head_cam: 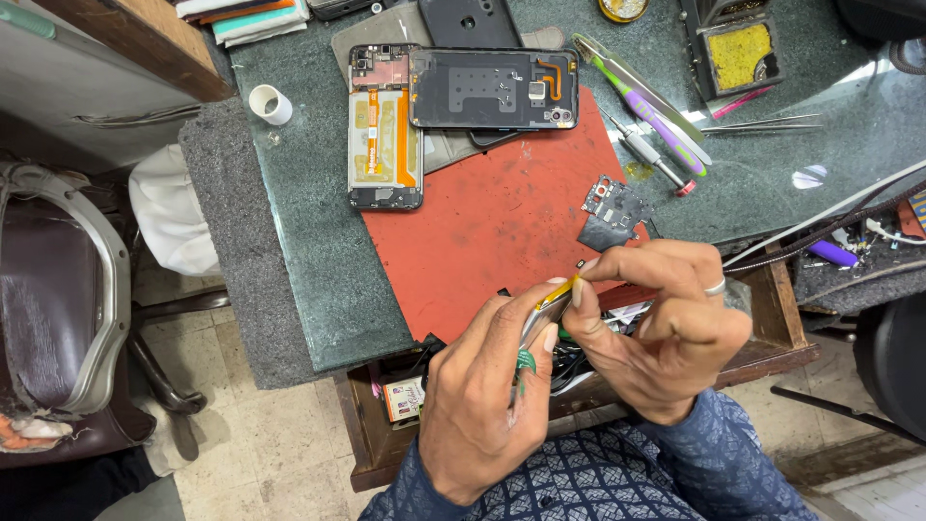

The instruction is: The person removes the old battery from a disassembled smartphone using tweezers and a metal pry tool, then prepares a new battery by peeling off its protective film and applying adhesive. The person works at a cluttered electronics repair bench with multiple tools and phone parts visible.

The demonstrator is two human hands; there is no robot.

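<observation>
My left hand and my right hand meet just past the near edge of the red mat, both pinching a small flat metallic part with a yellow strip. My right thumb and forefinger grip its yellow end; a ring sits on one right finger. Farther up the mat lie an opened phone body with orange flex cables and a black back frame overlapping it. A small dark shield plate rests on the mat just above my right hand.
Green stone worktop under the mat. A purple-green toothbrush, screwdriver, tweezers and a soldering sponge holder lie at the back right. A white cap sits at left. An open drawer of parts is below; a chair stands at far left.
</observation>
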